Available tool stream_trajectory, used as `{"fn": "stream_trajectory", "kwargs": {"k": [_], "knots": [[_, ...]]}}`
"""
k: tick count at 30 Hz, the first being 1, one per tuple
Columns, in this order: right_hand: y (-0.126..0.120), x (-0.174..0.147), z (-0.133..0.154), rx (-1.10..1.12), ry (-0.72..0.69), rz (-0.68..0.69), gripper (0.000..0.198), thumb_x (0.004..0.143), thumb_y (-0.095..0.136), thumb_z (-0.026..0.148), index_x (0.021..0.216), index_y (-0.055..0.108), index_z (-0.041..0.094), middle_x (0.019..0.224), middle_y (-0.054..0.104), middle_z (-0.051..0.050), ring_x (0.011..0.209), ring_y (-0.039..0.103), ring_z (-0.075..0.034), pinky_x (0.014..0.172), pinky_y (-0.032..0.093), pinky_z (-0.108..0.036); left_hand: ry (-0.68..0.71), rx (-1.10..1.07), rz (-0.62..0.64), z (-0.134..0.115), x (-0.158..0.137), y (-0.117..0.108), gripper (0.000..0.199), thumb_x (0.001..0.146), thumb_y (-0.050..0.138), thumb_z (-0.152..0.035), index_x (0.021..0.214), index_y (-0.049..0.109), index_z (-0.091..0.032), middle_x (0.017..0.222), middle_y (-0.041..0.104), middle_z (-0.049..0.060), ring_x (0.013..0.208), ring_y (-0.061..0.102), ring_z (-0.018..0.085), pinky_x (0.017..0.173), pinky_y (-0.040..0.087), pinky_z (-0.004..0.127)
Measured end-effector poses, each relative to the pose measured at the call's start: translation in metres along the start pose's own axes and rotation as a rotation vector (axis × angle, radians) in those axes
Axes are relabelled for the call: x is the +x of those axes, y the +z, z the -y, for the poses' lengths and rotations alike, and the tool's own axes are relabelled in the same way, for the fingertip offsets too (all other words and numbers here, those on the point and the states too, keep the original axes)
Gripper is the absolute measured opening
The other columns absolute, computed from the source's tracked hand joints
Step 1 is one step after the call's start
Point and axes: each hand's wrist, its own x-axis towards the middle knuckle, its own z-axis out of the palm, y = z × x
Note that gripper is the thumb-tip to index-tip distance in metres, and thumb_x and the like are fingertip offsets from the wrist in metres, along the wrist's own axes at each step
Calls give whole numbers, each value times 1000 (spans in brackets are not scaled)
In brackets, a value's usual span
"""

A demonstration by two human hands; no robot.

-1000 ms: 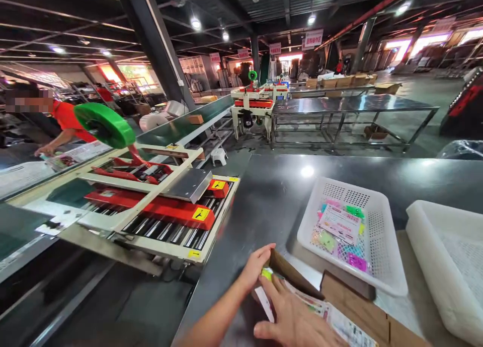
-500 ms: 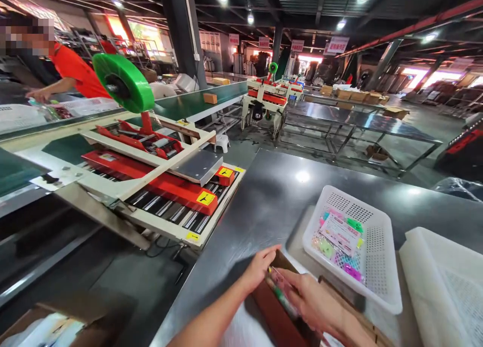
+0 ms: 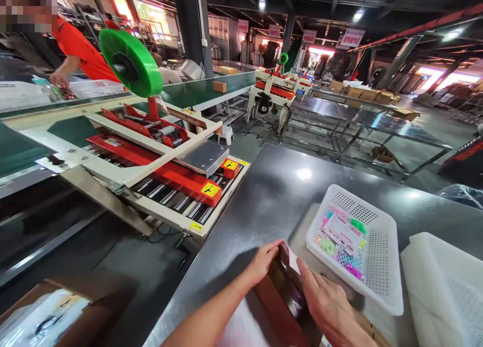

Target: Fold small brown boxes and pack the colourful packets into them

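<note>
In the head view, the left hand (image 3: 264, 260) rests its fingers along the far left edge of a brown cardboard box (image 3: 281, 301) that sits on the steel counter (image 3: 271, 196) right in front of the person; its grip is curled on the box's edge, holding it. The right hand (image 3: 326, 306) lies flat, fingers stretched out, on the upper flap of the same box, pressing on it rather than clasping anything, so its grip is released. A corner of white paper (image 3: 292, 260) sticks up between the two hands at the box's far end. Just beside the box, to the right and a little farther off, stands a white perforated basket (image 3: 381, 266) with small bright packets in pink, green and yellow and a printed card (image 3: 341, 233) lying on top of them. At the right edge lies a stack of white foam sheets (image 3: 441, 286), near the basket but apart from it. To the left of the counter stands a carton-sealing machine (image 3: 166, 170) with red guide bars, steel rollers and a green tape roll (image 3: 132, 62) held up above it. Behind it runs a green conveyor belt (image 3: 199, 90) with a small brown box on it. At the far left another person in an orange shirt (image 3: 81, 47) reaches down toward white baskets. An open carton (image 3: 56, 314) with plastic inside sits on the floor at lower left.
</note>
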Motion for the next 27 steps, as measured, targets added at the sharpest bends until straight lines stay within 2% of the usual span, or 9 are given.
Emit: {"fn": "stream_trajectory", "kwargs": {"k": [3,6,9,12,15,18,20,23,27], "knots": [[31,-10,13,-10,-50,-7,52,82,36,-4,120,69,7,106,80,-12,78,78,-20,63,64,-26,-28,38,-47,1,-1,-5,86,82,56,-71,137,67,-7,147,64,19,139,56,39,124,38,51],[43,-27,18,16,-12,3,62,77,37,-6,130,66,6,105,80,-11,63,74,-20,51,61,-28,-43,57,-20,5,-8,-8,79,83,56,-68,136,69,-10,145,66,16,135,60,37,121,42,50],[22,-50,10,98,56,114,95,80,38,-2,171,21,21,114,79,-8,70,76,-24,48,61,-31,-48,83,-14,11,-13,-2,75,85,55,-63,136,70,-10,146,65,16,137,59,36,123,40,49],[-10,-72,-7,271,30,354,99,92,44,13,169,-14,32,143,66,-8,106,77,-28,66,69,-33,-47,131,-55,14,-11,7,75,87,49,-59,137,69,-6,148,63,19,141,55,37,125,35,51],[-13,-85,-17,316,22,435,93,93,51,22,171,3,34,152,58,-6,113,75,-29,72,69,-33,-38,160,-59,15,-7,14,75,88,46,-56,136,69,-4,145,65,20,138,57,38,124,37,52],[18,-79,-11,31,81,353,84,81,45,4,160,49,31,129,75,-7,88,78,-28,63,67,-32,-22,179,-45,13,-8,16,73,90,45,-55,138,68,-4,146,65,19,138,58,35,124,38,49],[41,-66,-2,-140,-8,372,74,75,45,-4,140,71,21,116,79,-11,77,77,-26,61,66,-30,-21,191,-36,10,-9,17,73,91,43,-54,138,67,-4,145,65,19,137,59,35,123,40,48],[56,-52,12,-256,-96,382,68,72,51,-6,132,75,15,106,79,-16,73,76,-25,59,65,-29,-28,215,-42,6,-10,18,73,90,40,-53,138,67,-4,146,65,18,138,59,35,122,41,47],[49,-59,22,-274,-31,420,69,74,55,-3,137,71,19,100,75,-11,80,74,-27,56,65,-32,-38,259,-57,5,-9,19,66,91,39,-50,130,71,-8,142,68,18,138,59,33,122,41,43]]}}
